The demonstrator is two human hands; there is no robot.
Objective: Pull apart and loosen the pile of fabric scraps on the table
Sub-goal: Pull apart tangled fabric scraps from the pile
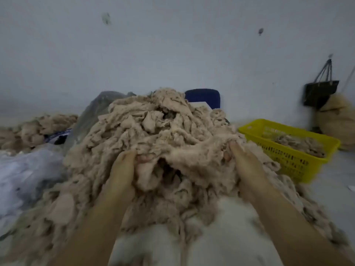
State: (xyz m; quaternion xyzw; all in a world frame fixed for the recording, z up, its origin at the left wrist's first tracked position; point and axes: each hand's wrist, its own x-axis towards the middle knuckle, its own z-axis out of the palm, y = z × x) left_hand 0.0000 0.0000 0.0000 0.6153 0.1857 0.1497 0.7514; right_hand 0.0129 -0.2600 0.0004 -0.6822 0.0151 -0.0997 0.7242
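Big beige pile of fabric scraps (153, 131) heaped on the table (330, 181), directly ahead of both hands. Left hand (123, 169) dug into the near side, fingers (146, 157) curled round a clump. Right hand (244, 164) same, fingers (227, 155) curled into the scraps. A band of fabric stretches between the two sets of fingers. Yellow basket (288, 162) just beyond the right fingers, scraps inside. Plastic bag (28, 169) out past the left fingers. Black bag (318, 93) hangs on the wall, well apart. Frame blurry.

Dim, soft, blurry (edges warped)
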